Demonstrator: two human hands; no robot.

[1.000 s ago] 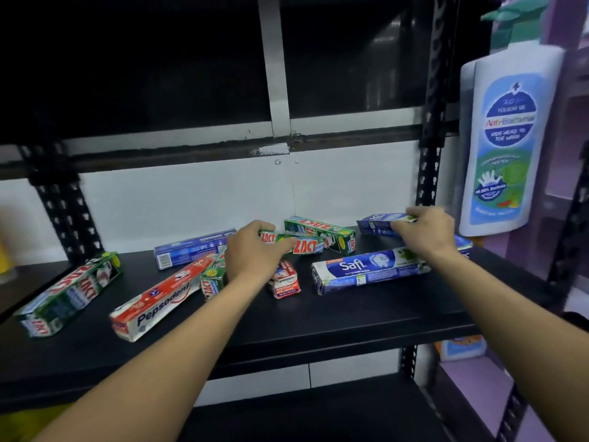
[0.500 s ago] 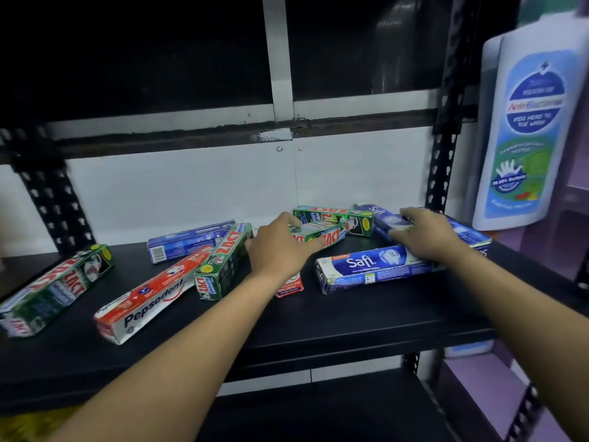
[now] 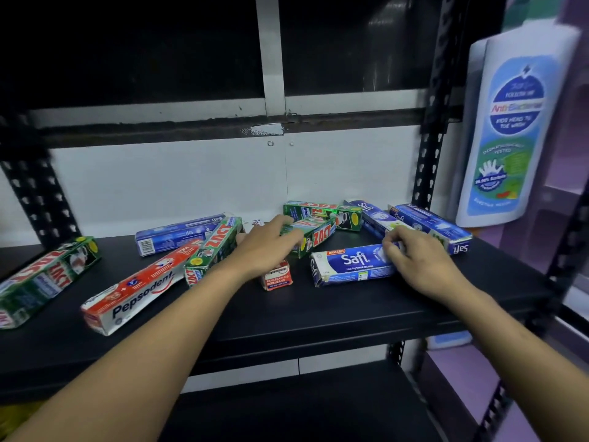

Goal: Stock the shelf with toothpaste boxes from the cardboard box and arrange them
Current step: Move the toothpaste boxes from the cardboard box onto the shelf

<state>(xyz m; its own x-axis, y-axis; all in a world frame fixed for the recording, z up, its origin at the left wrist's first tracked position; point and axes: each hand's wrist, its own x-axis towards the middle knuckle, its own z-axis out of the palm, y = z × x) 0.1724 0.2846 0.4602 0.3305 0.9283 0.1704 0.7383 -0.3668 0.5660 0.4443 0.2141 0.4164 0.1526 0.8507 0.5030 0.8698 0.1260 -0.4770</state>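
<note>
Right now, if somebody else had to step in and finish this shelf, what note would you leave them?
Left hand: resting on a green Zact box mid-shelf, grip unclear.
Right hand: fingers on the right end of the front Safi box.
Boxes: about ten lie flat and jumbled on the black shelf; a Pepsodent box and Zact boxes to the left, Safi boxes to the right.
Done: boxes are on the shelf. The cardboard box is out of view.
Left: straighten and group them by brand into neat rows.
</note>
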